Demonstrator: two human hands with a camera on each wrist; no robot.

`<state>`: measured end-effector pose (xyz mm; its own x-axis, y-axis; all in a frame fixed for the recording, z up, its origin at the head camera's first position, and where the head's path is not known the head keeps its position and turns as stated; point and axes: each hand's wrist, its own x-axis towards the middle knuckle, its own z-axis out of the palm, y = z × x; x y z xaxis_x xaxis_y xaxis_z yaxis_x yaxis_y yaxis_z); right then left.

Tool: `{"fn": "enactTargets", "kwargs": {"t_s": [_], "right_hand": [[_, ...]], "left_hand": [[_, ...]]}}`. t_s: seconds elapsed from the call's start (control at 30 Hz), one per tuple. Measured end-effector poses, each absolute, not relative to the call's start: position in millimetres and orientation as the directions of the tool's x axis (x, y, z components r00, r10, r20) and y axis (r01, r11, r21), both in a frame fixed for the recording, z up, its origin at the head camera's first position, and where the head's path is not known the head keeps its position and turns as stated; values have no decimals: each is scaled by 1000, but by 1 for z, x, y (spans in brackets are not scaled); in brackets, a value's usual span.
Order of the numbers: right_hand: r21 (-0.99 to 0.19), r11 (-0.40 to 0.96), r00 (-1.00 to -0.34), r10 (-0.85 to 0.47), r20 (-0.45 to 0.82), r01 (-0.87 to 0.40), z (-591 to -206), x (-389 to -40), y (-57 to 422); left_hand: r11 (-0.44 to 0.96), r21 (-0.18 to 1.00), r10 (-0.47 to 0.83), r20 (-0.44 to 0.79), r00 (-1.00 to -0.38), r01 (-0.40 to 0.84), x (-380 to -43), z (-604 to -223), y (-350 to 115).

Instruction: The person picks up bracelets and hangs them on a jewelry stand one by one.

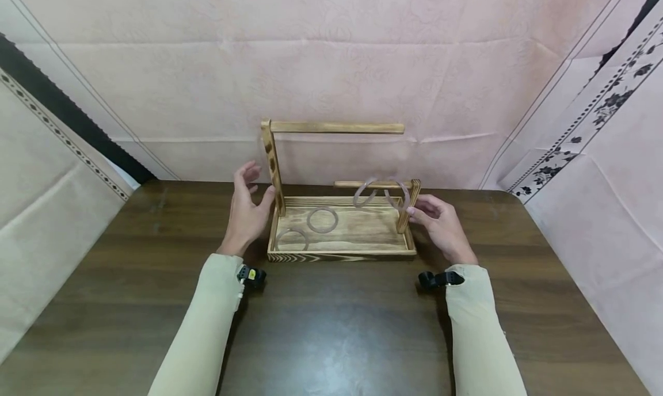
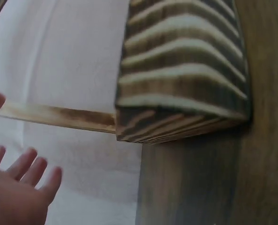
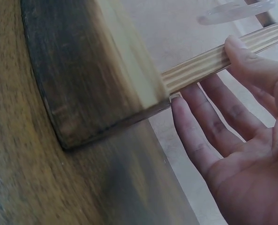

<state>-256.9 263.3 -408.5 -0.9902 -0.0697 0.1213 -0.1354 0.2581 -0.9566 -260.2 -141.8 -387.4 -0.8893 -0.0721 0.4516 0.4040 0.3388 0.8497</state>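
Observation:
A wooden jewelry stand with a shallow tray point(image 1: 342, 256) sits near the table's back edge. My left hand point(image 1: 243, 212) is beside its tall post point(image 1: 273, 168), fingers spread and holding nothing; the left wrist view shows the post passing between thumb and fingers. My right hand point(image 1: 440, 226) holds the short post point(image 3: 214, 63), thumb on one side and fingers on the other. Two translucent bangles, one left point(image 1: 355, 199) and one right point(image 1: 406, 195), hang on the lower bar point(image 1: 344, 184). Two more, an upper point(image 1: 322, 231) and a lower point(image 1: 292, 231), lie in the tray.
An upper bar point(image 1: 336, 128) reaches right from the tall post. Behind the dark wooden table point(image 1: 331, 327) hangs a pale pink cloth point(image 1: 331, 79). White cloths hang at both sides, the right one point(image 1: 611, 229) with a dark floral border.

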Motion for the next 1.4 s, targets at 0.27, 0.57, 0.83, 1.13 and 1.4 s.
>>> {"fn": "enactTargets", "kwargs": {"t_s": [0.27, 0.57, 0.83, 1.13, 1.4], "right_hand": [[-959, 256, -991, -72, 110, -125, -409, -257, 268], [-962, 243, -991, -73, 111, -126, -408, -254, 271], [-951, 272, -988, -67, 136, -149, -400, -249, 278], [-934, 321, -987, -51, 151, -159, -397, -245, 273], [-916, 372, -988, -53, 143, -153, -397, -242, 262]], "left_hand": [[209, 938, 48, 273, -961, 277, -271, -397, -147], [235, 936, 161, 227, -960, 261, -281, -398, -158], [253, 922, 214, 242, -947, 293, -292, -400, -157], [303, 904, 226, 241, -944, 303, -300, -408, -161], [300, 910, 186, 240, -953, 288, -301, -411, -166]]}}
